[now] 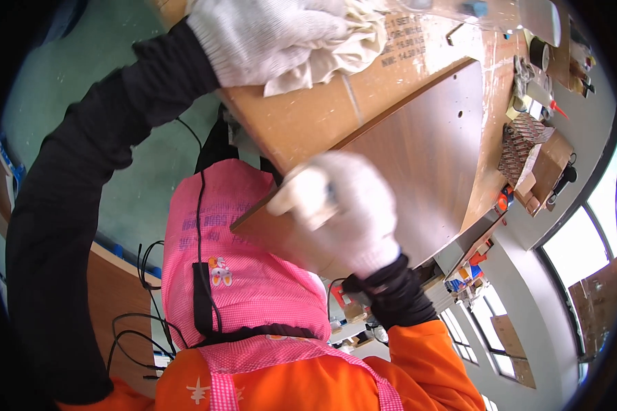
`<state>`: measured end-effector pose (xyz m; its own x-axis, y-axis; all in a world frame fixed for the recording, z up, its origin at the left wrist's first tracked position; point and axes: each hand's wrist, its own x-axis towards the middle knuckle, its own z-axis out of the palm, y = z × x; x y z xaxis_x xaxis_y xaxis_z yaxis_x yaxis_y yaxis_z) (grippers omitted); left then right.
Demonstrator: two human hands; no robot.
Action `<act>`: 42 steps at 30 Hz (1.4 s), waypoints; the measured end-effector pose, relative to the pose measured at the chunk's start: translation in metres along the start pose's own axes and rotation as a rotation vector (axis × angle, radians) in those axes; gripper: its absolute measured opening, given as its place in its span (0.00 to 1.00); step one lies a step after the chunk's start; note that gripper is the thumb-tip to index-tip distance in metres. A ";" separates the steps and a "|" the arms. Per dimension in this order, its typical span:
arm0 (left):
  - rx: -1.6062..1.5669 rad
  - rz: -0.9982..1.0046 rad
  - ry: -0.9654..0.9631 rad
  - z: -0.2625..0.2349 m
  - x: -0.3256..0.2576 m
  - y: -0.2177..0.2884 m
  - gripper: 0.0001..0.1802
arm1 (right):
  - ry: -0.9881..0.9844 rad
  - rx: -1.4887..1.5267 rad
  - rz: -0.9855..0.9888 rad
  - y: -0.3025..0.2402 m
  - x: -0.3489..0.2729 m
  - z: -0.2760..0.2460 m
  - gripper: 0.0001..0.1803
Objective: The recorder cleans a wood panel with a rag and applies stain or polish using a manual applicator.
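My left hand (264,41), in a white knit glove, is closed on a crumpled cream cloth (346,58) at the far edge of the cardboard-covered worktop. A brown wood-grain panel (418,140) lies across the cardboard, its near corner reaching past the worktop's edge toward my apron. Small dark holes show near the panel's far right corner. Over the panel's near part is my right hand (360,205), also gloved and blurred by motion. Its fingers look curled in; a pale shape shows at them, but I cannot make out what it is.
Printed cardboard (288,123) covers the worktop. To the right stand an open carton (548,164), a roll of tape (539,52) and a bottle with a red nozzle (545,96). A black cable (200,178) hangs down over my pink apron (253,274).
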<state>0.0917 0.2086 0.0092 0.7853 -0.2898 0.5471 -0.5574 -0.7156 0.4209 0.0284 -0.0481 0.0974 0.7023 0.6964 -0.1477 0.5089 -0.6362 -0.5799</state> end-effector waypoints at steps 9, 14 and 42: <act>-0.103 0.037 -0.020 -0.001 0.002 -0.003 0.23 | 0.290 -0.075 0.340 0.092 0.090 -0.077 0.11; -0.123 0.007 -0.043 -0.005 0.000 0.000 0.23 | 0.199 -0.100 0.182 0.074 0.051 -0.066 0.16; -0.082 -0.050 -0.194 -0.021 0.005 0.004 0.23 | 0.367 -0.136 0.428 0.180 0.127 -0.138 0.09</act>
<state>0.0879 0.2173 0.0285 0.8452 -0.3780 0.3778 -0.5304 -0.6806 0.5054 0.2777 -0.1198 0.0847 0.9740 0.2222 -0.0452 0.1836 -0.8897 -0.4179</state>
